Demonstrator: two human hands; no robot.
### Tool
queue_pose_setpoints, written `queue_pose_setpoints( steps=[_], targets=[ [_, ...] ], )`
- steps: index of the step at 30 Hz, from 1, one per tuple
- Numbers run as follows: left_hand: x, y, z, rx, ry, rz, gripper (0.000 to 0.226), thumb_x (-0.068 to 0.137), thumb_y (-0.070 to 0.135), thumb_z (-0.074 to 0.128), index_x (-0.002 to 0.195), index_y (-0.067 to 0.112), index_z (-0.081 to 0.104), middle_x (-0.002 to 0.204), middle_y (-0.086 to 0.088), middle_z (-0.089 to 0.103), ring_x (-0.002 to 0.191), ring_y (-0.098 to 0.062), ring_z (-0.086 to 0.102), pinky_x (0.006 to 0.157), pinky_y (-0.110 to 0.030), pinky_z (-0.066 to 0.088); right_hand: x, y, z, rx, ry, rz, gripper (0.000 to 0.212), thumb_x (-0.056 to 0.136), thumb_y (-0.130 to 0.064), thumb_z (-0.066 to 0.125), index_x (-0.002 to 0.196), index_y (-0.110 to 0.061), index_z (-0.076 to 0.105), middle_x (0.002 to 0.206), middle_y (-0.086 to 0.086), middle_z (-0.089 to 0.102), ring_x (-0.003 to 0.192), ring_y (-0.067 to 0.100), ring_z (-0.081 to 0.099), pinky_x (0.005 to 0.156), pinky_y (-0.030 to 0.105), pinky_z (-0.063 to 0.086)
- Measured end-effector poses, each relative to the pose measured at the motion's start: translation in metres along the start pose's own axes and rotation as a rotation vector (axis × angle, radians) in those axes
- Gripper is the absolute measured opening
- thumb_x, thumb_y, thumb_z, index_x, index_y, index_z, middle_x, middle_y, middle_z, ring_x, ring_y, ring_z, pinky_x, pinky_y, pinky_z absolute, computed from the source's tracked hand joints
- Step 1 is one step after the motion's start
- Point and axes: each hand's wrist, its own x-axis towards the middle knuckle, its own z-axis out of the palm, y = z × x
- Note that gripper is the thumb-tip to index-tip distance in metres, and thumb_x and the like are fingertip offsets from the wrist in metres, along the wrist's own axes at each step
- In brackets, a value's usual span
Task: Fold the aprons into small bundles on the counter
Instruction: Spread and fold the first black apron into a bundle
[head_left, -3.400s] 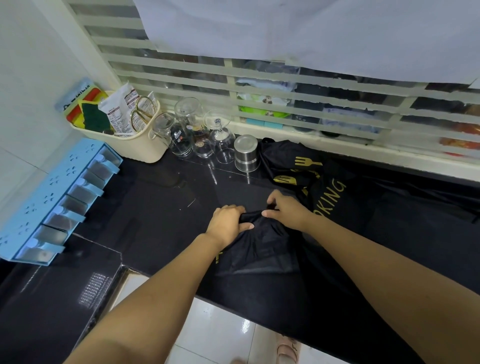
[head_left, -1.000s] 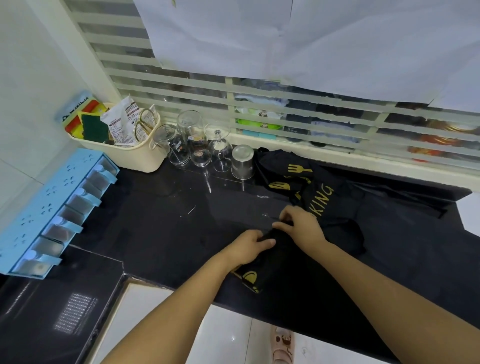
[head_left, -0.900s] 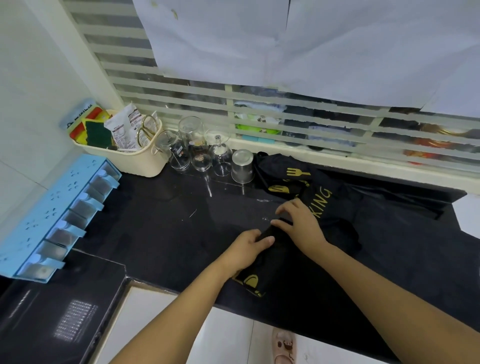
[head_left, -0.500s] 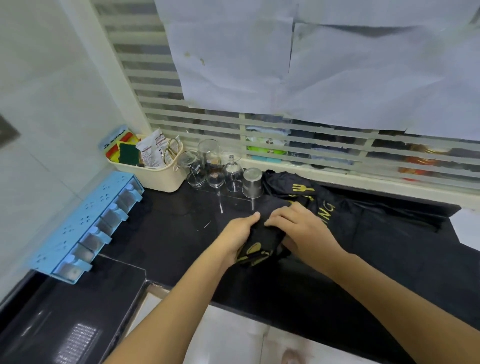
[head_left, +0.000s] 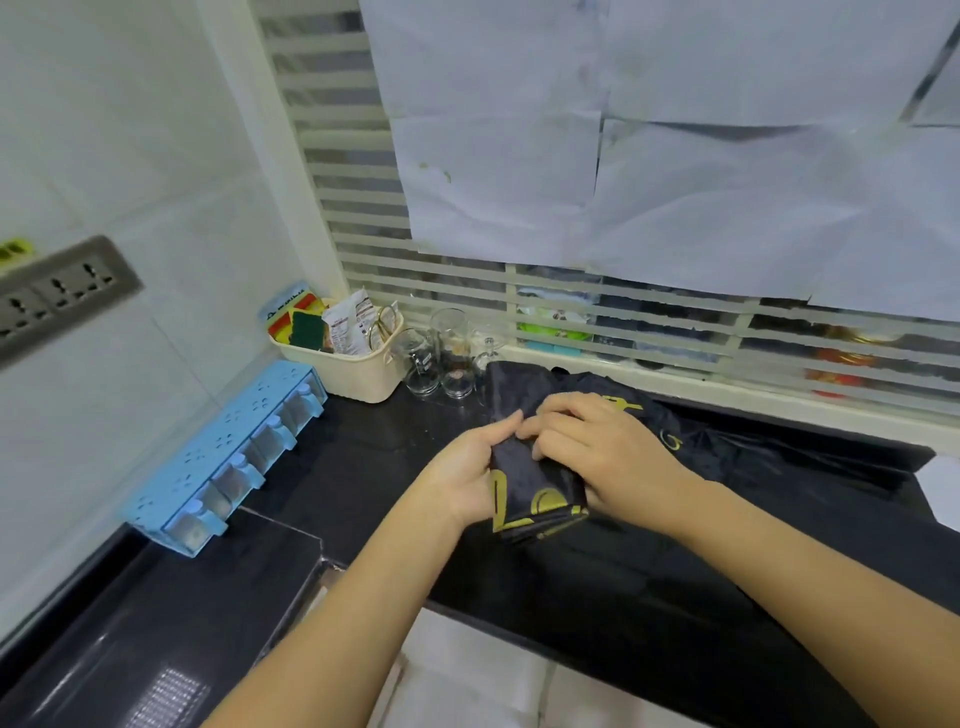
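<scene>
Apron bundle clasped by both hands
The left hand and right hand are curled round it, probably to keep folds tight; a second apron lies beyond the grip.

I see a glossy black stone surface, cream plastic basket, clear glasses beside it, black gold-printed apron spread.

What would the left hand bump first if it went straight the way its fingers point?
The left hand would probably meet the loose apron just beyond its fingertips first, though depth is hard to judge.
</scene>
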Motion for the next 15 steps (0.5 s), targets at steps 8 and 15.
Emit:
queue_pose_setpoints(
  steps=[8,15],
  targets=[
    [-0.036,0.015,0.001,-0.068,-0.141,0.08,0.027,0.076,0.001,0.053,0.094,-0.009,0.069,0.097,-0.023,0.07,0.078,-0.033,0.07,0.07,-0.046,0.057,0.005,-0.006,-0.01,0.241,0.175,0.064,0.025,0.08,-0.017,0.074,0.105,-0.016,0.075,0.104,-0.004,0.071,0.09,0.015,0.058,0.085,0.021,0.045],
    [-0.032,0.001,0.017,-0.289,-0.273,0.232,0.04,0.069,-0.017,0.038,0.105,-0.019,0.057,0.105,-0.036,0.062,0.101,-0.046,0.061,0.074,-0.056,0.055,0.016,-0.021,-0.026,0.665,0.324,0.708,0.025,0.078,-0.05,0.068,0.079,-0.025,0.065,0.073,-0.008,0.064,0.065,0.008,0.056,0.062,0.027,0.043]
  ],
)
